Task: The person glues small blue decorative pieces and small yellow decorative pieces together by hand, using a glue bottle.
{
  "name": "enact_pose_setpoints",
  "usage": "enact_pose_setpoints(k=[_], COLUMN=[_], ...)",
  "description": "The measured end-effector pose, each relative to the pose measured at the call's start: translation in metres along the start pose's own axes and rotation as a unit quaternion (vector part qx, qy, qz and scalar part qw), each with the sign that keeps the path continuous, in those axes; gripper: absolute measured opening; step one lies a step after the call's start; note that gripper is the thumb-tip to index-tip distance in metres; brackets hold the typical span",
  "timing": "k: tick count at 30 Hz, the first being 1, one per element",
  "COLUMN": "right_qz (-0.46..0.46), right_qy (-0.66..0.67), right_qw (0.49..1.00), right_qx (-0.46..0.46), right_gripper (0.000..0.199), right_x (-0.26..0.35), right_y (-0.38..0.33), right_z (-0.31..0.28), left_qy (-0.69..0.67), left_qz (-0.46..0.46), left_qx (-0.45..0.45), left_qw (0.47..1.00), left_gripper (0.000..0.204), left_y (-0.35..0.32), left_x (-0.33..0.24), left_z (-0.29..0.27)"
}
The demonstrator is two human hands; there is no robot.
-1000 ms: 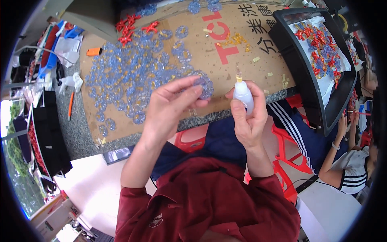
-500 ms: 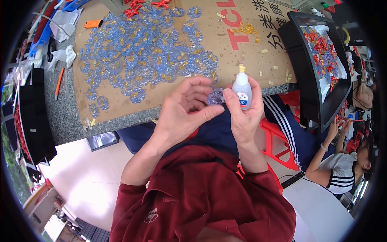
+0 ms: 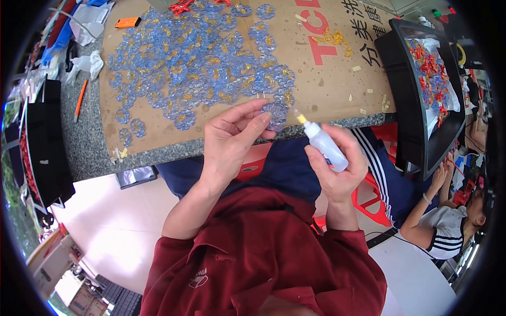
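Observation:
A clear bluish, scallop-edged plastic disc (image 3: pixel 275 116) is pinched between the thumb and fingers of my left hand (image 3: pixel 234 129), just over the front edge of the table. My right hand (image 3: pixel 340 166) grips a small white squeeze bottle (image 3: pixel 328 149) with a yellow-based, clear nozzle. The bottle tilts so that its tip points up and left, a short way to the right of the disc and apart from it. Beyond my hands, many similar blue discs with yellow pieces at their middles (image 3: pixel 200 63) lie spread over a cardboard sheet (image 3: pixel 305 84).
Small yellow pieces (image 3: pixel 334 39) lie on the cardboard. At the right stands a black bin (image 3: pixel 400 79) of red and blue parts. An orange lighter (image 3: pixel 127 22) and an orange pen (image 3: pixel 81 100) lie at the left. A co-worker (image 3: pixel 443 216) sits at the right.
My right hand has moved right and down, away from the disc, and the bottle has tipped from upright toward the left. The disc now sits in my left hand alone, turned flatter to view.

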State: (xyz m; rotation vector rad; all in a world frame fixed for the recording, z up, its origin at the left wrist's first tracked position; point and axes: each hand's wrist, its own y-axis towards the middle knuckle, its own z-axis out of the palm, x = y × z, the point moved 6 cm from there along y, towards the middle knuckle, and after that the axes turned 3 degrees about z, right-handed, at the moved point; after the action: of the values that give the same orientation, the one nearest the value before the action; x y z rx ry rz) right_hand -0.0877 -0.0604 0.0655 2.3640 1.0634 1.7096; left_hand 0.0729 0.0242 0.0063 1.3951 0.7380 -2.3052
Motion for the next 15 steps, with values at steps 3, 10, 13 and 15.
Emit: enact_pose_setpoints(k=[3,10,13,15], right_qz=[-0.024,-0.023,-0.020,-0.015], right_qy=[-0.030,-0.035,-0.043,-0.043], right_qw=[0.999,0.999,0.999,0.998], right_qx=[0.020,0.020,0.027,0.032], right_gripper=[0.038,0.037,0.035,0.035], right_x=[0.0062,0.0069,0.0082,0.0095], right_y=[0.0029,0.0042,0.0050,0.0039], right_z=[0.0013,0.0060,0.0072,0.0070], left_qy=[-0.011,-0.017,-0.014,-0.017], left_qz=[-0.016,-0.015,-0.012,-0.014], left_qx=[-0.020,-0.023,-0.022,-0.020], left_qw=[1.000,0.999,1.000,1.000], left_gripper=[0.025,0.025,0.025,0.024], left_y=[0.0002,-0.0006,-0.0014,-0.0008], left_x=[0.0007,-0.0007,-0.0017,-0.0006], left_z=[-0.0003,0.0016,0.0018,0.0015])
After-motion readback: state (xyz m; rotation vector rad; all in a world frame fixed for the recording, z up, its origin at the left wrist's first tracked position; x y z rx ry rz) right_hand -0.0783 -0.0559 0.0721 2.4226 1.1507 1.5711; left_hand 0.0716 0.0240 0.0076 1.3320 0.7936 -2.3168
